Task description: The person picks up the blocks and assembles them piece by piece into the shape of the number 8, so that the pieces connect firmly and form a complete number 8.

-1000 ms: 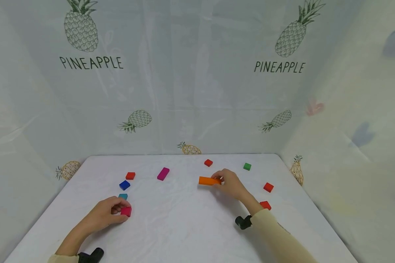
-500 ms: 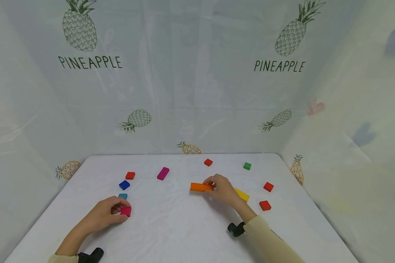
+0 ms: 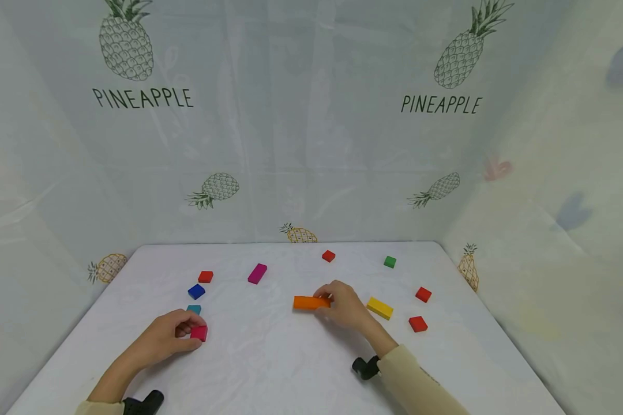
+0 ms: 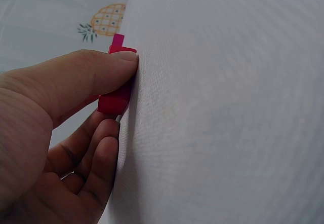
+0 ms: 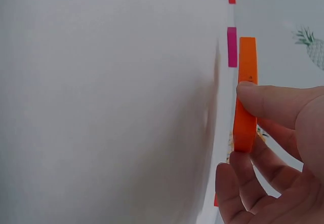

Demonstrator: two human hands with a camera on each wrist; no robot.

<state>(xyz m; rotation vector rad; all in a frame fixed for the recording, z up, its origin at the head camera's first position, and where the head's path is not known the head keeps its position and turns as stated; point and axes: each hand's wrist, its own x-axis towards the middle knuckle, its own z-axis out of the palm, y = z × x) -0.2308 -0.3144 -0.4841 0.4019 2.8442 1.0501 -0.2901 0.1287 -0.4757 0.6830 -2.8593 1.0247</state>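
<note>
At the left of the table, the left hand (image 3: 162,339) pinches a pinkish-red block (image 3: 199,333) between thumb and fingers; the left wrist view shows the thumb across this block (image 4: 115,100). A light blue block (image 3: 194,309) lies just beyond those fingers, partly hidden. Near the middle, the right hand (image 3: 345,306) grips the right end of a long orange block (image 3: 309,302). In the right wrist view the orange block (image 5: 247,97) is held by thumb and fingers, apart from the white surface. A yellow block (image 3: 380,308) lies to the right of the right hand.
On the white table (image 3: 270,369) lie a blue block (image 3: 196,291), a red block (image 3: 205,276) and a magenta block (image 3: 257,274) at the left. A red block (image 3: 329,256) and a green block (image 3: 390,261) lie toward the back, two red blocks (image 3: 417,324) at the right.
The right hand has moved left and toward the near edge with the orange block, uncovering the yellow block and the nearer red block at the right. The left hand has stayed in place.
</note>
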